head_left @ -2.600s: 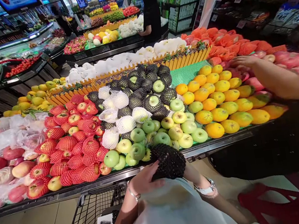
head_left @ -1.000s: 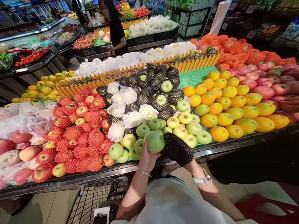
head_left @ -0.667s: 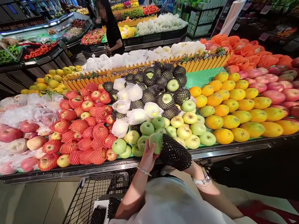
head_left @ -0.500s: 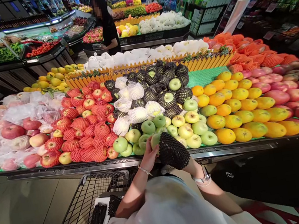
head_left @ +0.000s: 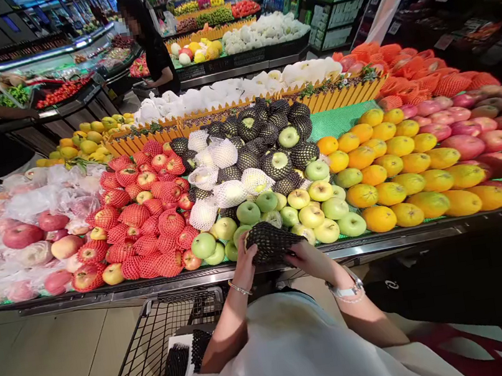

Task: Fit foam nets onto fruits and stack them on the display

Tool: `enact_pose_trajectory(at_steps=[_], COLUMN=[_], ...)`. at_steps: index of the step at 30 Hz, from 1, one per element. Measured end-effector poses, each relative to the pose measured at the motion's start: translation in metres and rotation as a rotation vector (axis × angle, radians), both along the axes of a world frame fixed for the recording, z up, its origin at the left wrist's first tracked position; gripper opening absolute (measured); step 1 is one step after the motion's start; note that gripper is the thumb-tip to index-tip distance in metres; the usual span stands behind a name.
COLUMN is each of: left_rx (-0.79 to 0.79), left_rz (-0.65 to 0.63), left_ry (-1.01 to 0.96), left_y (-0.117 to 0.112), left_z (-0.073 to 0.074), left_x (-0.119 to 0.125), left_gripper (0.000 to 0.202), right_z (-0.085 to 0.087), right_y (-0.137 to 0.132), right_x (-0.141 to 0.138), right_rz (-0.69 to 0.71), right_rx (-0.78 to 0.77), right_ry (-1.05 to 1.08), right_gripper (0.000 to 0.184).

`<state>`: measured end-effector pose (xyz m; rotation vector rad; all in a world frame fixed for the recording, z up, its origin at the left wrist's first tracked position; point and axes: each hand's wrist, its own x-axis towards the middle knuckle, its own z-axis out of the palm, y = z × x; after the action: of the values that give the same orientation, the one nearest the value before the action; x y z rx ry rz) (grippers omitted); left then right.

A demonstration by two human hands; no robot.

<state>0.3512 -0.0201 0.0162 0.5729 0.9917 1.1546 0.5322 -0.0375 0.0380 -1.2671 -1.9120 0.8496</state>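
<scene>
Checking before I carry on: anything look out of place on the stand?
Mostly tidy. One oddity: several bare green apples lie netless below the black-netted ones, and both hands grip a black foam net at the front edge.

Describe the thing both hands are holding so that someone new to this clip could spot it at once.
Find the fruit stand's front rail, above the shopping cart. There the left hand and right hand grip a black foam net sleeve. Other black sleeves lie farther back in the pile; only this one is in hands.
</scene>
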Motion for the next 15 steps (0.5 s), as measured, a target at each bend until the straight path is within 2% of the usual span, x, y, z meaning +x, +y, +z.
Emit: enact_pose_trajectory(at_steps=[3,5,7,12,15], left_rx=[-0.099,-0.1,-0.081,-0.103,-0.155], left_rz=[0.076,0.075,0.034,-0.078,-0.127], left_ry=[-0.109,-0.119,-0.108,-0.081,-0.027], left_y=[0.005,0.007,0.007,-0.001,-0.007], left_z=[0.002,0.005,0.006,-0.003,-0.004], left_x=[-0.009,-0.013,-0.014,-0.007,0.0], left_gripper=[0.053,0.05,0.049,0.059,0.064], right_z=[0.004,0.006,0.005,0.001,0.002], right_y=[-0.001,-0.004,-0.004,0.005,0.01], right_x=[0.0,0.0,0.0,-0.006,-0.012], right_rz=[-0.055,-0.141,-0.164,-0.055,-0.004], right_rx=[0.073,0.109,0.098,0.102,0.141], right_ry=[0.033,0.049,0.03,-0.088,-0.141], right_gripper=[0.025,0.022,0.022,0.056,0.059])
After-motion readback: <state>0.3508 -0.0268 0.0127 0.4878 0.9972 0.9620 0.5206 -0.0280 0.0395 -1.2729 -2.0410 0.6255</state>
